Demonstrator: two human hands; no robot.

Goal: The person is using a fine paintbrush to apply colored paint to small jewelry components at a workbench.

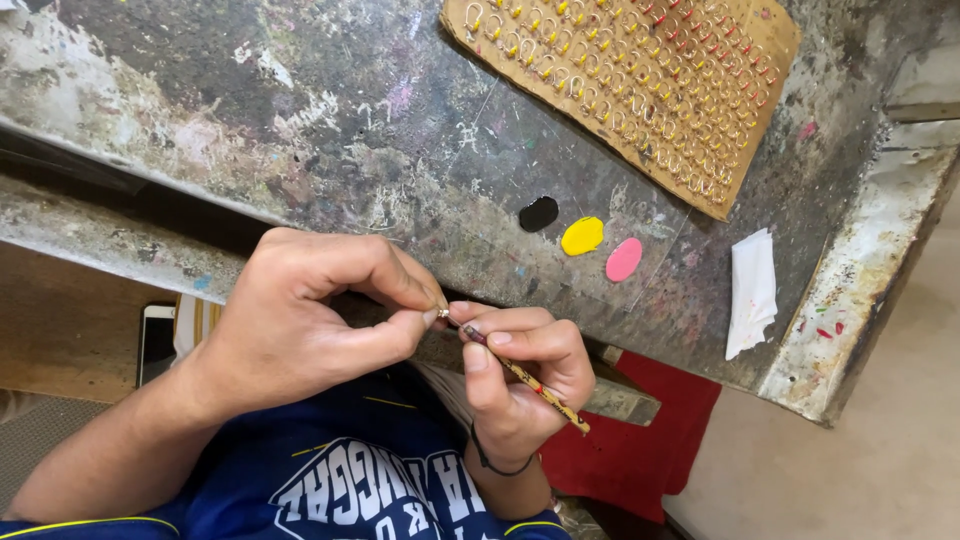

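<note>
Pinching a tiny metal piece (442, 313) between thumb and forefinger, the left hand (300, 320) is held over the near edge of the worktop (330, 110), its fingers pressed together on the piece. The right hand (520, 375) meets it from the other side, fingers closed around a thin, paint-speckled brush (525, 378) held like a pen, with the dark tip touching the small piece and the handle slanting down past the palm. A black band circles the right wrist. Both hands hover just above the person's blue shirt (340, 480). On the grey, paint-stained worktop beyond the hands lie three small blobs of paint side by side: black (538, 213), yellow (582, 236) and pink (624, 259). Farther back sits a cardboard sheet (470, 35) stuck with rows of small wire hooks, some tipped yellow and others red. A crumpled white cloth (752, 290) with a few colour specks lies near the worktop's right edge. Below the worktop a red cloth (640, 450) hangs beside the right hand, and a phone (156, 340) with a white rim rests on a lower wooden surface to the left
</note>
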